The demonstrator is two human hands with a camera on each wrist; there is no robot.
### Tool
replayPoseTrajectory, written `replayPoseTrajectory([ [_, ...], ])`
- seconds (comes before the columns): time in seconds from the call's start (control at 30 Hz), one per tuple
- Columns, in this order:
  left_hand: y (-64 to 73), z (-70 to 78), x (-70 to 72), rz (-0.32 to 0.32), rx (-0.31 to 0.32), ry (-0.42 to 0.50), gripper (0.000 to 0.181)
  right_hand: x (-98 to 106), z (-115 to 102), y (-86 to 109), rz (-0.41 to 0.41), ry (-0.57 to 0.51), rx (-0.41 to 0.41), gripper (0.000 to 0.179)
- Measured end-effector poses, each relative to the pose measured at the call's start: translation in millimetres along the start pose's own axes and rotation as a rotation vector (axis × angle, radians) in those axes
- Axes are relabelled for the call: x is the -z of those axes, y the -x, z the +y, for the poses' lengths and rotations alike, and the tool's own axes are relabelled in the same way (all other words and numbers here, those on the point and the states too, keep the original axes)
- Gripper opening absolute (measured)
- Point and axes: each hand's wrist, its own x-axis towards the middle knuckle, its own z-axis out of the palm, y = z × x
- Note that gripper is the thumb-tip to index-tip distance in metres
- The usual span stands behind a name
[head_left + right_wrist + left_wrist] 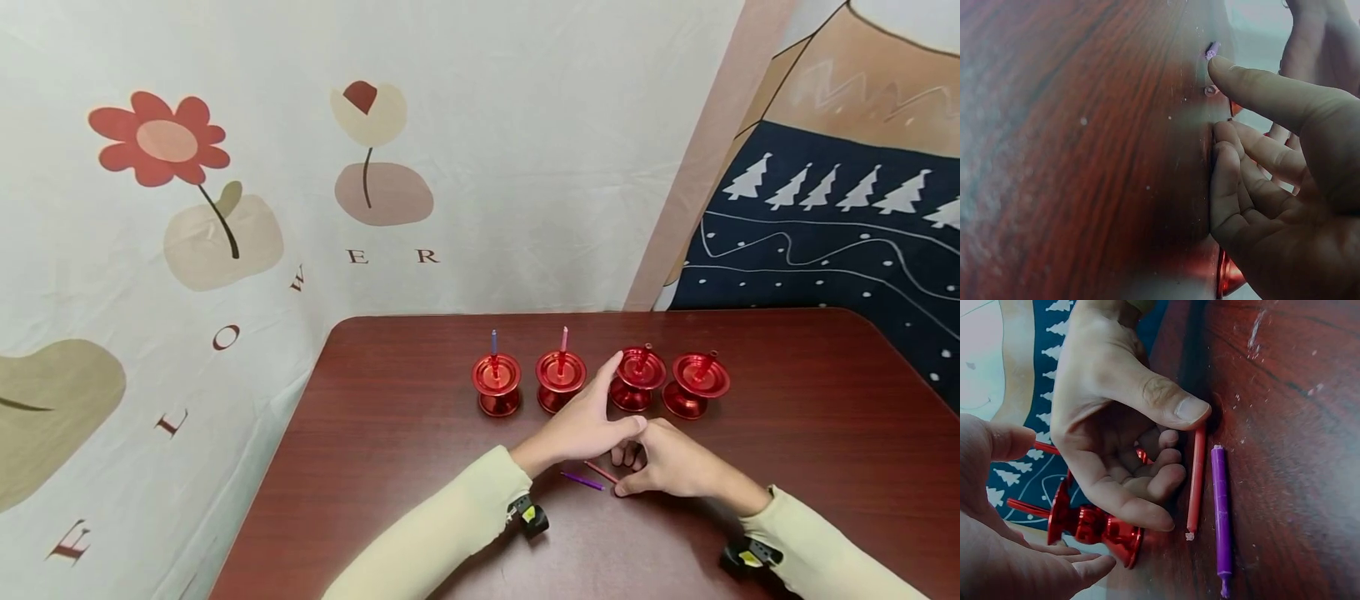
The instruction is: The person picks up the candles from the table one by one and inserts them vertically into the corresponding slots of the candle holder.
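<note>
Red candle [1196, 481]: likely light, brittle; take mid-length. Right hand [671, 461]: half-curled, thumb apart. Left hand [587, 422]: spread

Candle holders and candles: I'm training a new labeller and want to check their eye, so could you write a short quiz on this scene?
1. Count: how many red candle holders stand on the table?
2. True or false: the purple candle stands upright in a holder.
3. Identify: in the left wrist view, which hand's thumb tip is at one end of the red candle lying on the table?

Key:
1. Four.
2. False; the purple candle lies on the table beside the red one.
3. The right hand.
</note>
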Motion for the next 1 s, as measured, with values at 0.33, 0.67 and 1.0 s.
replayPoseTrajectory([
  [0.33,-33.5,-13.4,-12.3,0.035,0.042,0.008,0.097,-2,0,-2.4,-0.001,0.05,0.012,0.034],
  [0.67,-44.0,-1.7,-14.0,0.086,0.061,-0.004,0.096,-3,-5,-4.7,0.006,0.049,0.006,0.034],
  [1.0,-53.1,-5.8,-16.8,0.086,0.093,0.07,0.097,-3,-9,-3.1,-0.004,0.059,-0.018,0.032],
])
